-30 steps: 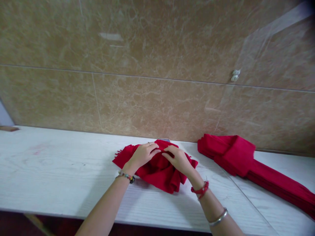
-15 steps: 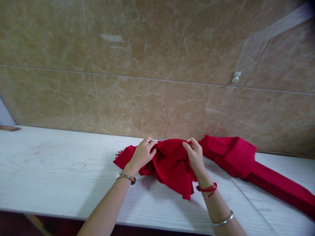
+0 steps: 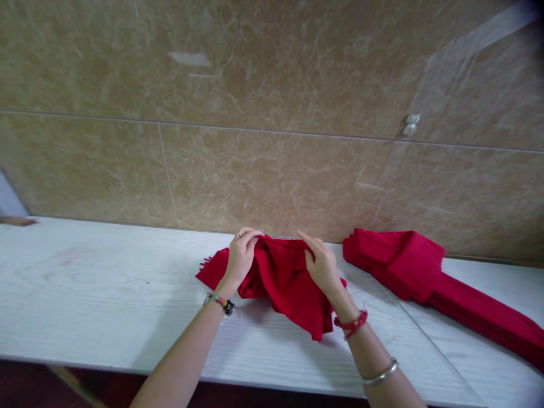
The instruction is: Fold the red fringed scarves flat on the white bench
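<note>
A red scarf (image 3: 284,277) with a fringed end at its left is bunched on the white table. My left hand (image 3: 242,255) is closed on its raised upper edge, fingers bent over the cloth. At the same edge, my right hand (image 3: 321,266) has the cloth between thumb and fingers, with the index finger stretched out to the left. The scarf hangs in loose folds between my hands, its lower corner drooping toward me. Part of the right hand's grip is hidden by the cloth.
To the right lies a long pile of folded red cloth (image 3: 480,300) with a wider fold across it. A marbled tile wall (image 3: 255,175) borders the back of the white table (image 3: 106,294). A small white cat figure (image 3: 411,124) is on the wall.
My right hand has shifted left along the scarf's edge, its index finger now extended. My left hand has moved slightly left and up with the cloth.
</note>
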Demonstrator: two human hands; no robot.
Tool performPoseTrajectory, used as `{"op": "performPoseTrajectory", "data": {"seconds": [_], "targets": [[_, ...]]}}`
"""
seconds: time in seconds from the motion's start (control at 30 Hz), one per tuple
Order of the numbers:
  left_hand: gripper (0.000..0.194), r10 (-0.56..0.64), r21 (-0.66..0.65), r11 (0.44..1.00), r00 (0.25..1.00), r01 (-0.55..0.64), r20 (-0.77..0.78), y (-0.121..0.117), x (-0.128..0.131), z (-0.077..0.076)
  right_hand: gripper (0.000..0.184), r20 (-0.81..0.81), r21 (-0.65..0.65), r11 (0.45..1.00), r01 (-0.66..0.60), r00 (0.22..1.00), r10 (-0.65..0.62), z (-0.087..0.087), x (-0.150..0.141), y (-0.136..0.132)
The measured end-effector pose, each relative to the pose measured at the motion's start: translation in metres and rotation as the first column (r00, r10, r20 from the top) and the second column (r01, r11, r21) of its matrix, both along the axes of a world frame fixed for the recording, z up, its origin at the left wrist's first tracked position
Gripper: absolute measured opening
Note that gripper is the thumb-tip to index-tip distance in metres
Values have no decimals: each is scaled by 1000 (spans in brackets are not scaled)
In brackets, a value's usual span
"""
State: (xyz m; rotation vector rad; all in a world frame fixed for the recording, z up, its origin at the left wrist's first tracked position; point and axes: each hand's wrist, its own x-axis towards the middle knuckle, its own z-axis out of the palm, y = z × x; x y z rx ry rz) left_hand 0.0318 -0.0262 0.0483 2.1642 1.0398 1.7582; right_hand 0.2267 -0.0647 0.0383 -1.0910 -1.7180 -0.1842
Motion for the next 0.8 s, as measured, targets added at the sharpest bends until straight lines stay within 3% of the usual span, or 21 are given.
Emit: {"op": "performPoseTrajectory", "data": {"seconds": [0.1,0.2,0.33,0.4,0.5,0.6,0.7,0.8], "targets": [[20,-14,-113,993,1000,15,9,-2,-4,4,33,-115,57,998,12,993,-5,7,3,-5],[22,-153,-238,965,974,111,-165,-3,-15,10,22,-235,106,994,-5,972,29,12,10,-9],[28,-377,-382,904,777,191,-504,-1,-30,31,9,-347,75,997,-33,936,57,15,20,-6],[29,-348,-340,924,755,176,-555,0,-32,53,6,-352,62,997,-37,934,57,23,23,-3],[29,-162,-121,986,862,117,-481,-3,-26,101,5,-305,103,995,-14,951,45,52,26,-2],[29,-8,74,996,918,41,-396,-13,-14,141,10,-196,146,989,28,981,1,90,31,-8],[26,48,71,997,887,-17,-459,-20,-2,149,28,-28,106,990,94,995,-92,115,35,-15],[26,0,-3,1000,858,-2,-513,-18,9,130,40,143,-39,999,26,989,-20,117,29,-18]]}}
